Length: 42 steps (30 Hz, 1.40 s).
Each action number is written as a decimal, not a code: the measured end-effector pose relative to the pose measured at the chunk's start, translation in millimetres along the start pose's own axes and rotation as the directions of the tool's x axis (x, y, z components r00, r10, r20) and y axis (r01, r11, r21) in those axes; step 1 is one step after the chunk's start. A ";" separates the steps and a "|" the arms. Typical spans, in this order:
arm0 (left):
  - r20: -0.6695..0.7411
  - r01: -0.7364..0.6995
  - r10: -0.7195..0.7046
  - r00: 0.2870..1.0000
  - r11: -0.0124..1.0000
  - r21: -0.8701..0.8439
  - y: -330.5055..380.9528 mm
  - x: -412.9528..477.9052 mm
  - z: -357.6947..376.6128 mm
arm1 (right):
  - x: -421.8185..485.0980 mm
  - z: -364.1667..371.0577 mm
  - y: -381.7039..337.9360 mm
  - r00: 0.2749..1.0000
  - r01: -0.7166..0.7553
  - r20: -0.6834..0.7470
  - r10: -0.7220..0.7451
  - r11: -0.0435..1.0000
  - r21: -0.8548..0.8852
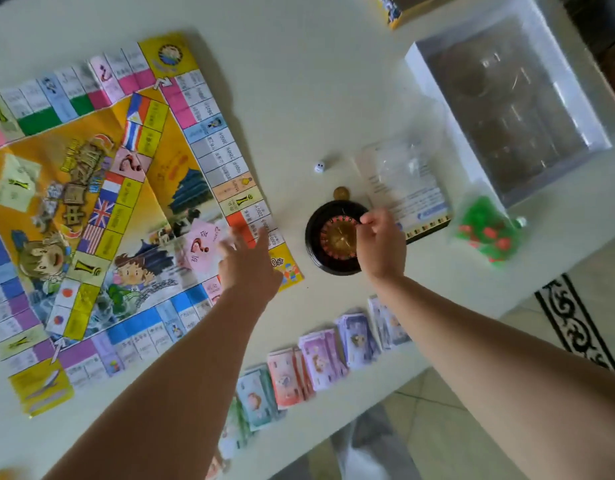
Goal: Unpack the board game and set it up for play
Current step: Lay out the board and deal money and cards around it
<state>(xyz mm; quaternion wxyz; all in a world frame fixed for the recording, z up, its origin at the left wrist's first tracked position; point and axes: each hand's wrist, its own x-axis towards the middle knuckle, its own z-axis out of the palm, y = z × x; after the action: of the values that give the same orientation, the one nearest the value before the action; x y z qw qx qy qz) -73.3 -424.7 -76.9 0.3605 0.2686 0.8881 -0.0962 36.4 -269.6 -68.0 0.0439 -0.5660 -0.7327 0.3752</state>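
My right hand (382,244) is curled, pinching the roulette wheel (333,237) at its rim; I judge it stiff, light and best gripped there.

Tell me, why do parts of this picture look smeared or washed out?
Head view: the left hand is motion-smeared over the game board corner; the right hand, fingers curled on the roulette wheel, looks sharper; glare whitens the clear plastic tray; the pale table looks washed out.

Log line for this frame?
board unfolded | left hand open over board corner | right hand grips roulette wheel rim | money stacks in row
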 end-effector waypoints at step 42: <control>-0.061 0.412 -0.499 0.864 0.773 -0.483 -245.5 -25.1 11.8 | -81.5 166.3 -142.7 0.866 0.017 0.496 -0.069 0.994 0.109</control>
<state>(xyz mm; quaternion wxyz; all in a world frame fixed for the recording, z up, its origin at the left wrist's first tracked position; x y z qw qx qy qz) -185.5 -644.8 -73.6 0.2941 -0.0394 0.9534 0.0545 -129.6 -434.1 -71.9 -0.1097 -0.4304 -0.7117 0.5442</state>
